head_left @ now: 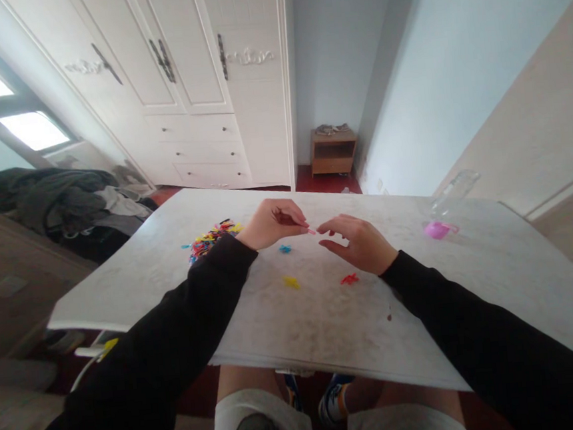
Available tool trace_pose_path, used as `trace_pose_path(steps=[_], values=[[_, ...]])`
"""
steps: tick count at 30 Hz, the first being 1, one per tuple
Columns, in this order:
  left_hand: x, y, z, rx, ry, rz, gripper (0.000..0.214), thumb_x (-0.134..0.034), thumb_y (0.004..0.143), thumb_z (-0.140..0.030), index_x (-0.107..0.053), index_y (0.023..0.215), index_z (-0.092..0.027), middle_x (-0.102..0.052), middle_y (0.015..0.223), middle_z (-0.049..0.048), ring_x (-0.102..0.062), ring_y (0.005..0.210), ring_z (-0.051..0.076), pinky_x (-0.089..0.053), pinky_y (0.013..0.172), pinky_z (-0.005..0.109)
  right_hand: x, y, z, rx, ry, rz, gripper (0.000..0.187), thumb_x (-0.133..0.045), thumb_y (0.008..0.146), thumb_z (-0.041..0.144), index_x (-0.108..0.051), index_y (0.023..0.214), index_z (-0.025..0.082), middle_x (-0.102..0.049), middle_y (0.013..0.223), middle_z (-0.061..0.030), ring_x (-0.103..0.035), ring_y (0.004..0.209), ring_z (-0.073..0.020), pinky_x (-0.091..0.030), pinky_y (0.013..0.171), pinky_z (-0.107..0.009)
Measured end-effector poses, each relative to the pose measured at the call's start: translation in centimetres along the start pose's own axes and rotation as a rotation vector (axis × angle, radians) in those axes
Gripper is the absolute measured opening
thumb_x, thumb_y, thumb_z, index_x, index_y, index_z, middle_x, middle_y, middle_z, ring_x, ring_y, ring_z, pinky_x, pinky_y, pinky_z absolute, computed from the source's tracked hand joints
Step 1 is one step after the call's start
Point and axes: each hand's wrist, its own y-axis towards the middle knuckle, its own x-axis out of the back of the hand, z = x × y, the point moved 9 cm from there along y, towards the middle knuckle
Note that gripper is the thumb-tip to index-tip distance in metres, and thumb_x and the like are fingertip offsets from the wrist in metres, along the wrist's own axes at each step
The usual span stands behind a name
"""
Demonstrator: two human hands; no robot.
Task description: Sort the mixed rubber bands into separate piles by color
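Observation:
My left hand (274,224) is closed in a pinch on a small pink piece (311,231), too small to name. Facing it, my right hand (358,242) has thumb and fingers apart, its fingertips close to the pink piece; I cannot tell whether they touch it. Beyond my left sleeve lies a heap of small multicoloured pieces (213,238), partly hidden by that arm. Below the hands are three small groups on the table: blue pieces (285,248), yellow pieces (291,282) and red pieces (349,279).
A clear bottle (452,194) and a pink cap-like object with a loop (438,230) are at the right of the pale table (327,332). A white wardrobe (261,97) and a small wooden cabinet (332,154) stand behind it. Dark clothes (59,201) are heaped at left.

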Motion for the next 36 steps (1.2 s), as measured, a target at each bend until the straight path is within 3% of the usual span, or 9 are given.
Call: trace_pose_path(steps=[7,11,14,19,21,24,30,36], values=[[-1.0,-0.1,0.3,0.033,0.014,0.040,0.037,-0.095,0.064,-0.038,-0.070,0.075,-0.013,-0.076,0.076,0.0060,-0.074,0.071,0.016,-0.063,0.070,0.028,-0.7,-0.2,1.7,0.120,0.036,0.035,0.018,-0.057,0.102,0.019,-0.072,0.111,0.020,-0.077,0.111,-0.0108,-0.072,0.101,-0.0233,-0.058,0.090,-0.039],[-1.0,-0.2,0.1,0.021,0.062,0.063,0.036,-0.094,0.066,-0.040,-0.071,0.077,-0.013,-0.076,0.078,0.0068,-0.074,0.073,0.016,-0.062,0.071,0.029,0.1,0.0,1.8,0.169,0.028,-0.021,0.017,-0.059,0.101,0.019,-0.076,0.102,0.018,-0.079,0.101,-0.0099,-0.073,0.093,-0.0222,-0.058,0.084,-0.036],[-0.3,-0.1,0.0,0.004,0.111,0.025,0.036,-0.092,0.067,-0.041,-0.071,0.077,-0.013,-0.076,0.080,0.0073,-0.073,0.074,0.016,-0.061,0.071,0.028,2.2,0.2,0.0,0.097,-0.028,-0.116,0.016,-0.063,0.098,0.022,-0.076,0.090,0.019,-0.077,0.085,-0.0072,-0.070,0.080,-0.0207,-0.055,0.075,-0.033],[1.5,0.0,0.4,-0.006,0.247,-0.074,0.032,-0.088,0.071,-0.040,-0.070,0.077,-0.014,-0.073,0.077,0.0058,-0.069,0.069,0.014,-0.057,0.067,0.026,6.2,-0.4,-6.2,-0.182,-0.073,-0.288,0.014,-0.065,0.089,0.020,-0.078,0.086,0.018,-0.079,0.082,-0.0068,-0.067,0.069,-0.0189,-0.049,0.062,-0.030],[1.8,0.0,0.5,-0.022,0.332,-0.078,0.028,-0.083,0.075,-0.039,-0.071,0.078,-0.014,-0.073,0.078,0.0058,-0.066,0.068,0.013,-0.055,0.065,0.024,6.6,-0.8,-8.4,-0.280,-0.073,-0.263,0.014,-0.067,0.087,0.022,-0.080,0.088,0.018,-0.080,0.084,-0.0072,-0.067,0.065,-0.0183,-0.049,0.062,-0.031],[2.0,0.0,0.5,-0.050,0.428,-0.060,0.023,-0.077,0.080,-0.036,-0.073,0.080,-0.014,-0.072,0.076,0.0052,-0.063,0.065,0.012,-0.052,0.062,0.023,5.8,-1.2,-10.2,-0.351,-0.066,-0.128,0.013,-0.072,0.084,0.026,-0.081,0.086,0.017,-0.079,0.077,-0.0062,-0.065,0.060,-0.0174,-0.049,0.062,-0.031],[2.0,-0.1,0.5,-0.050,0.516,-0.032,0.018,-0.072,0.082,-0.032,-0.075,0.084,-0.014,-0.069,0.069,0.0030,-0.060,0.062,0.012,-0.048,0.059,0.023,4.2,-1.2,-10.3,-0.347,-0.060,0.034,0.011,-0.071,0.079,0.018,-0.082,0.078,0.019,-0.077,0.071,-0.0034,-0.068,0.063,-0.0175,-0.049,0.064,-0.030],[1.7,-0.1,0.3,-0.030,0.538,-0.020,0.017,-0.069,0.081,-0.031,-0.074,0.081,-0.015,-0.069,0.069,0.0033,-0.060,0.062,0.012,-0.047,0.060,0.024,3.7,-1.1,-10.2,-0.327,-0.080,0.063,0.011,-0.071,0.077,0.018,-0.082,0.077,0.020,-0.079,0.075,-0.0041,-0.070,0.070,-0.0192,-0.051,0.069,-0.031]])
